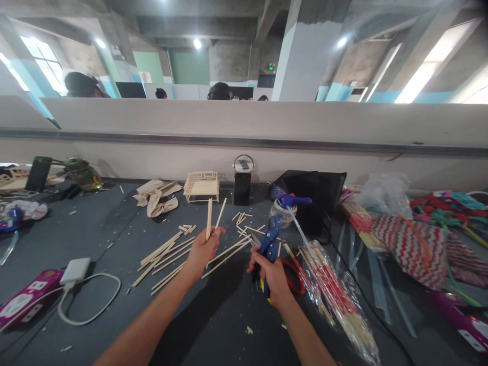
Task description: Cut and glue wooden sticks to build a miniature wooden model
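Note:
In the head view, my left hand (201, 253) is closed around a few thin wooden sticks (209, 216), which point upward from the fingers. My right hand (273, 277) grips a blue-handled cutter (271, 235), its pale metal blade toward the left. Between and left of my hands, cut wooden sticks (163, 251) of several lengths lie on the dark table (213, 325). Shorter pieces (242, 218) are scattered beyond them. Behind stands a small model bench (202, 187) made of sticks. Red-handled scissors (295, 277) lie partly hidden by my right hand.
A phone (242, 189) stands upright at the back. A blue glue gun (292, 200) rests on a glass jar (282, 212). Right are a plastic bag of sticks (337, 295), glue sticks and a black cable. Left are a purple power strip (32, 297) and white charger (75, 271).

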`<state>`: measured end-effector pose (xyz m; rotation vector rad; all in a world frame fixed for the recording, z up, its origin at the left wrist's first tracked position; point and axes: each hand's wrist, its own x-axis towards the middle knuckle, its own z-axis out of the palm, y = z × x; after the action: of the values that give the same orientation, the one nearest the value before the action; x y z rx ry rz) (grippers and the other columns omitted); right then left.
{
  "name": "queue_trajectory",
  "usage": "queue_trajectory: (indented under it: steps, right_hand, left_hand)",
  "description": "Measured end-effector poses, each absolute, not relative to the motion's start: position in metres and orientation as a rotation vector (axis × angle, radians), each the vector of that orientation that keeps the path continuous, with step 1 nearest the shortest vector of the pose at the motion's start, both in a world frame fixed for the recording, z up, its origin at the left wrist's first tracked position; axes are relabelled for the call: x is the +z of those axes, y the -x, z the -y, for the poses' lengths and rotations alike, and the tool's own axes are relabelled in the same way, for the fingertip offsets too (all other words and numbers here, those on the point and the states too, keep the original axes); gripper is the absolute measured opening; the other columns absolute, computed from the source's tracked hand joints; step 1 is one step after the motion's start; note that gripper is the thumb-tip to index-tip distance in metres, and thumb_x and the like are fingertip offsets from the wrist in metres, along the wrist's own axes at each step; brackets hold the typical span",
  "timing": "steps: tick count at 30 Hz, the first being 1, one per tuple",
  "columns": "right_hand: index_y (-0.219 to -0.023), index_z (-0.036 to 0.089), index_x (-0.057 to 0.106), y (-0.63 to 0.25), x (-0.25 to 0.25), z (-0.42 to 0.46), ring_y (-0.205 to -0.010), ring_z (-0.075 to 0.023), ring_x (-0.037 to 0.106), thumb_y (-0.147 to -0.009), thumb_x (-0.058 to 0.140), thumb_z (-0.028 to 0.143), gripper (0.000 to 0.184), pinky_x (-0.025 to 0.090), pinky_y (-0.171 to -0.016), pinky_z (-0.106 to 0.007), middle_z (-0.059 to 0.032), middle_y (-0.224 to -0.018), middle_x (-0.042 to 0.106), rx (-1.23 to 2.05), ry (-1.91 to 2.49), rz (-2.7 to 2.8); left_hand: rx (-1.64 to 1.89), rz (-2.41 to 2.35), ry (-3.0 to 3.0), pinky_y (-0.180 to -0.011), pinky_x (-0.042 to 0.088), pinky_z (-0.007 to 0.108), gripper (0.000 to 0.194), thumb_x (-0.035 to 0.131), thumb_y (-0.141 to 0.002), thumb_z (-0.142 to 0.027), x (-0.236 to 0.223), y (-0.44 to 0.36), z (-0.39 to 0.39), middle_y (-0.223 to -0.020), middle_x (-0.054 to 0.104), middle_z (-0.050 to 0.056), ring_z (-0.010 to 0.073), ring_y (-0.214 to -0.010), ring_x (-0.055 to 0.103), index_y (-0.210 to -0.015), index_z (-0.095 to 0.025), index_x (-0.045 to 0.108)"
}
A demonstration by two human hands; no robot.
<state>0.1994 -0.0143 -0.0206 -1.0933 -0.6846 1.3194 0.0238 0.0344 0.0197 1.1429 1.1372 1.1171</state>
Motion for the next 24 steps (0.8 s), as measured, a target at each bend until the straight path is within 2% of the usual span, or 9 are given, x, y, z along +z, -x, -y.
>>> queue_trajectory:
  steps: [3, 7, 10, 12, 15, 19, 21, 24]
  right_hand:
    - [-0.083, 0.017, 0.061, -0.199, -0.019, 0.015, -0.048, -0.0122, 0.054, -0.063, 0.075, 0.036, 0.030, 0.046, -0.050, -0.024, 0.0045, -0.054, 0.056, 1.325, 1.077, 0.670]
    - [-0.081, 0.017, 0.061, -0.199, -0.018, 0.015, -0.048, -0.0134, 0.054, -0.061, 0.076, 0.037, 0.032, 0.045, -0.050, -0.025, 0.0041, -0.052, 0.056, 1.327, 1.086, 0.668]
    - [-0.082, 0.017, 0.060, -0.199, -0.017, 0.015, -0.049, -0.0133, 0.054, -0.062, 0.075, 0.036, 0.032, 0.045, -0.051, -0.025, 0.0038, -0.054, 0.056, 1.327, 1.088, 0.676]
    - [-0.083, 0.017, 0.060, -0.199, -0.017, 0.015, -0.049, -0.0131, 0.054, -0.063, 0.074, 0.036, 0.031, 0.045, -0.050, -0.025, 0.0038, -0.054, 0.056, 1.325, 1.099, 0.685]
    - [-0.084, 0.017, 0.060, -0.199, -0.017, 0.015, -0.048, -0.0133, 0.054, -0.065, 0.073, 0.037, 0.031, 0.045, -0.051, -0.026, 0.0039, -0.053, 0.056, 1.323, 1.104, 0.689]
    - [-0.084, 0.017, 0.060, -0.199, -0.017, 0.015, -0.049, -0.0131, 0.054, -0.064, 0.074, 0.036, 0.031, 0.046, -0.051, -0.026, 0.0038, -0.054, 0.056, 1.320, 1.104, 0.684]
    - [-0.085, 0.016, 0.060, -0.199, -0.017, 0.015, -0.049, -0.0130, 0.054, -0.064, 0.074, 0.036, 0.032, 0.046, -0.051, -0.025, 0.0037, -0.054, 0.056, 1.321, 1.103, 0.682]
    - [-0.085, 0.017, 0.060, -0.199, -0.017, 0.016, -0.049, -0.0131, 0.054, -0.065, 0.073, 0.037, 0.031, 0.046, -0.052, -0.025, 0.0037, -0.054, 0.056, 1.323, 1.102, 0.691]
  left_hand:
    - [1.212, -1.080, -1.106, -0.035, 0.020, 0.015, 0.033, 0.061, -0.075, -0.050, 0.018, -0.022, -0.038, -0.046, 0.027, -0.012, 0.0033, -0.036, 0.024, -0.076, -0.017, 0.054]
    - [1.428, -1.021, -1.099, -0.037, 0.035, 0.017, 0.037, 0.062, -0.075, -0.050, 0.019, -0.018, -0.054, -0.044, 0.033, -0.011, 0.0040, -0.034, 0.032, -0.065, -0.020, 0.043]
    - [1.419, -0.936, -1.118, -0.048, 0.048, 0.023, 0.037, 0.064, -0.074, -0.048, 0.022, -0.018, -0.066, -0.045, 0.038, -0.011, 0.0050, -0.036, 0.039, -0.065, -0.020, 0.041]
    - [1.394, -0.921, -1.129, -0.055, 0.052, 0.025, 0.039, 0.066, -0.073, -0.046, 0.020, -0.017, -0.070, -0.047, 0.042, -0.010, 0.0050, -0.039, 0.044, -0.062, -0.020, 0.039]
    - [1.378, -0.959, -1.118, -0.051, 0.050, 0.022, 0.042, 0.067, -0.072, -0.045, 0.011, -0.018, -0.072, -0.045, 0.039, -0.011, 0.0040, -0.038, 0.040, -0.058, -0.019, 0.038]
    - [1.395, -0.992, -1.085, -0.035, 0.033, 0.016, 0.045, 0.063, -0.073, -0.051, 0.003, -0.021, -0.071, -0.042, 0.031, -0.011, 0.0031, -0.034, 0.029, -0.057, -0.020, 0.036]
    - [1.408, -1.000, -1.071, -0.033, 0.027, 0.015, 0.046, 0.061, -0.074, -0.055, 0.002, -0.022, -0.072, -0.043, 0.029, -0.011, 0.0028, -0.034, 0.027, -0.058, -0.020, 0.036]
    - [1.399, -1.011, -1.072, -0.034, 0.027, 0.016, 0.046, 0.060, -0.074, -0.056, 0.002, -0.024, -0.073, -0.044, 0.029, -0.011, 0.0030, -0.035, 0.027, -0.058, -0.020, 0.036]
